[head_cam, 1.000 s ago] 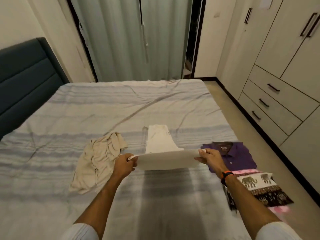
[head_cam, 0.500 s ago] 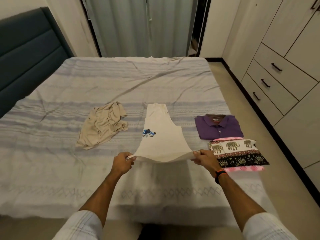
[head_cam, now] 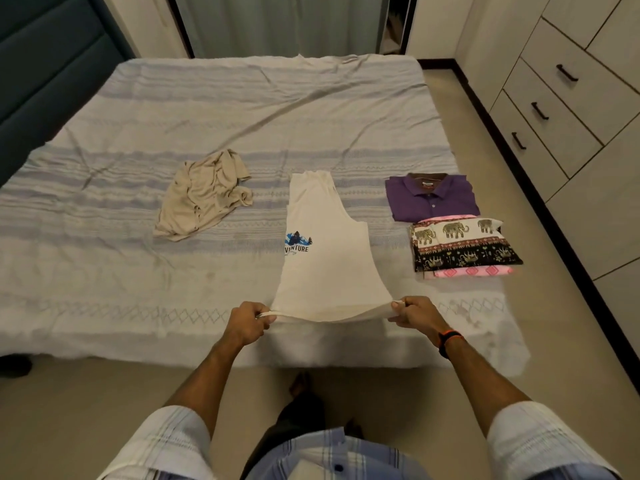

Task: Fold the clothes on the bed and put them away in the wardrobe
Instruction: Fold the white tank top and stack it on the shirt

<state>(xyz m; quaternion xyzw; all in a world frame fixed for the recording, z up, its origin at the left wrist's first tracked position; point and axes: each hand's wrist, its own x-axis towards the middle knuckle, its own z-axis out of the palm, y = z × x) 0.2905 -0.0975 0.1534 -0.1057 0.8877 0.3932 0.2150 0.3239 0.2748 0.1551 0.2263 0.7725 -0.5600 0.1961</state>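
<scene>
A cream sleeveless top (head_cam: 329,258) with a blue print lies lengthwise on the bed (head_cam: 242,109), folded in half, neck end away from me. My left hand (head_cam: 247,322) pinches its near hem at the left corner. My right hand (head_cam: 414,315) pinches the right corner, and the hem is lifted slightly off the sheet. A crumpled beige garment (head_cam: 204,195) lies unfolded to the left. On the right sit a folded purple collared shirt (head_cam: 431,197) and a folded elephant-print cloth (head_cam: 464,249) on a pink one.
The wardrobe with dark-handled drawers (head_cam: 554,109) lines the right wall, across a strip of floor (head_cam: 540,306). A dark blue headboard (head_cam: 45,64) stands at the far left. Curtains (head_cam: 277,26) hang behind the bed. My feet are on the floor at the bed's near edge.
Both hands have lowered the top from a raised hold and drawn its hem toward the bed's near edge. The top now lies spread on the sheet. The view has tilted down.
</scene>
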